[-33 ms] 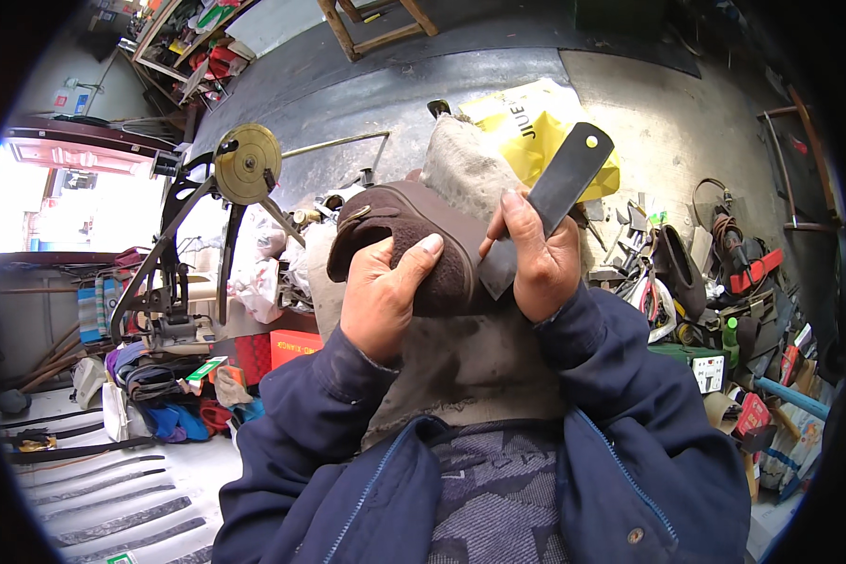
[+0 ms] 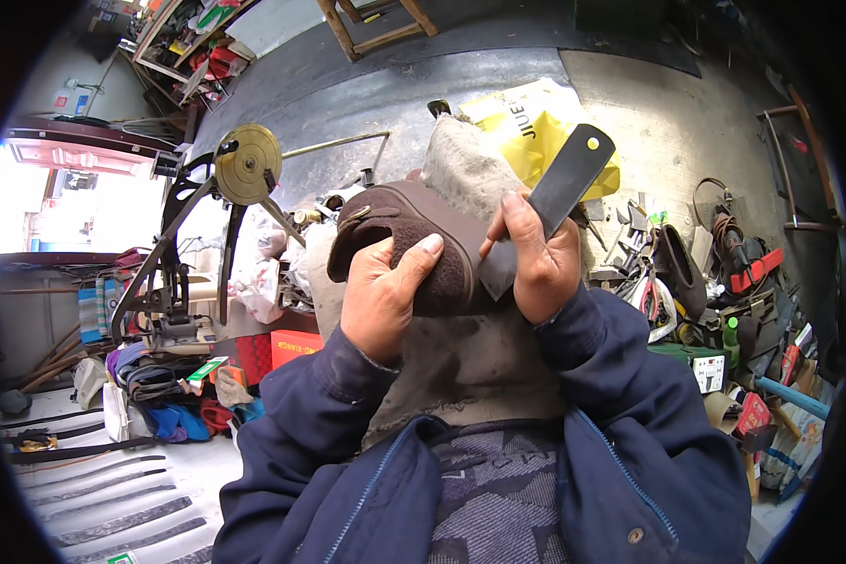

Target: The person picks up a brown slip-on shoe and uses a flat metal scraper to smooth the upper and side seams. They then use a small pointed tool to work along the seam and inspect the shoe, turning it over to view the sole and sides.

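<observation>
The left hand [image 2: 378, 305] grips the shoe [image 2: 442, 273] over the lap cloth [image 2: 470, 371]; the right hand [image 2: 543, 263] is closed around the knife [image 2: 569, 179], blade beside the sole [image 2: 451, 224]. If the shoe twists, the blade could skid toward the left thumb [image 2: 417, 260]; bare cloth below leaves room, the machine [image 2: 249, 164] well apart leftward.

Blown-out glare from left-hand opening [image 2: 75, 202]

Pretty cool black machine with a brass-coloured wheel [image 2: 247, 169] here: messy cloth heap [image 2: 160, 381] below it, red box [image 2: 294, 348] lower right of it, yellow bag [image 2: 538, 155] well off to its right, wooden frame [image 2: 340, 28] farther back.
</observation>
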Action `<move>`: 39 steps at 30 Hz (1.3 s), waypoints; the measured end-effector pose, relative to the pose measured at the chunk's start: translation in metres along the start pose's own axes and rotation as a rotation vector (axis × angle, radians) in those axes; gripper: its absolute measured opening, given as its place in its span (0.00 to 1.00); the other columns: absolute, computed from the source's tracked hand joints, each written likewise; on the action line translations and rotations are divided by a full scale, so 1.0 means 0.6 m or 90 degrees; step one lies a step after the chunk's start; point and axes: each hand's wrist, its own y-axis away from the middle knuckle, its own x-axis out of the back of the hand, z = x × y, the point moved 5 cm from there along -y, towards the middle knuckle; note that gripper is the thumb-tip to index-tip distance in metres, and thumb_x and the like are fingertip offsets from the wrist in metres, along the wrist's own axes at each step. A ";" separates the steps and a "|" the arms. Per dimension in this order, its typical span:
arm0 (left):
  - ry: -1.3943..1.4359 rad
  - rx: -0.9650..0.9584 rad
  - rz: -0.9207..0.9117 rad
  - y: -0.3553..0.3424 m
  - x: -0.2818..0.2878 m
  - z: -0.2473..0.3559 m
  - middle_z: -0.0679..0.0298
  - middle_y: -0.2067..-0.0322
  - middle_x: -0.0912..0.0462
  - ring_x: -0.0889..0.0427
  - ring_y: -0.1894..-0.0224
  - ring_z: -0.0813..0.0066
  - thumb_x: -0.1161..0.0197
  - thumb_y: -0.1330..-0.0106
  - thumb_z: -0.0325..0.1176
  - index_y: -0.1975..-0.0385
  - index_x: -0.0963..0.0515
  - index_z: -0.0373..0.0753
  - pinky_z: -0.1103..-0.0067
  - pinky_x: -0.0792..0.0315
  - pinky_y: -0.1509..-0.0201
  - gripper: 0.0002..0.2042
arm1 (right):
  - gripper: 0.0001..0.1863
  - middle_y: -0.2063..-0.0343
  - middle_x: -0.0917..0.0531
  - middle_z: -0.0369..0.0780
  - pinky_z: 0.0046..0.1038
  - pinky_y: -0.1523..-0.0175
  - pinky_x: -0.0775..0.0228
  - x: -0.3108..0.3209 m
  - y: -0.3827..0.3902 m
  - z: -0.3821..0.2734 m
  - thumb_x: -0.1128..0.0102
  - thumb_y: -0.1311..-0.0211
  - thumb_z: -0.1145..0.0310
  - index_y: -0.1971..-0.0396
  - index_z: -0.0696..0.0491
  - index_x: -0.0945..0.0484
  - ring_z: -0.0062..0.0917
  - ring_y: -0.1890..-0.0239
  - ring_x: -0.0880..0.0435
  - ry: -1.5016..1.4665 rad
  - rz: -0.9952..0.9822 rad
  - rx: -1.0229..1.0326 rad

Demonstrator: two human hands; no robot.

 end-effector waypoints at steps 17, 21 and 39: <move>0.103 0.038 -0.010 -0.036 -0.030 0.018 0.62 0.61 0.14 0.15 0.62 0.76 0.41 0.28 0.33 0.53 0.20 0.32 0.79 0.22 0.52 0.12 | 0.19 0.79 0.21 0.37 0.23 0.62 0.32 0.033 -0.044 -0.019 0.51 0.23 0.61 0.73 0.58 0.24 0.20 0.75 0.22 -0.066 0.068 0.035; 0.115 0.046 -0.008 -0.036 -0.027 0.012 0.62 0.60 0.14 0.14 0.61 0.75 0.41 0.28 0.33 0.53 0.20 0.32 0.78 0.21 0.51 0.12 | 0.19 0.79 0.22 0.37 0.24 0.62 0.31 0.033 -0.031 -0.017 0.53 0.22 0.63 0.73 0.59 0.24 0.21 0.75 0.23 -0.058 0.085 0.067; 0.022 0.055 -0.121 -0.015 -0.024 0.029 0.62 0.55 0.15 0.17 0.53 0.75 0.39 0.29 0.36 0.47 0.23 0.32 0.76 0.25 0.43 0.17 | 0.16 0.76 0.24 0.39 0.26 0.64 0.29 0.034 0.008 -0.014 0.58 0.22 0.70 0.72 0.60 0.27 0.23 0.74 0.25 -0.037 0.086 0.186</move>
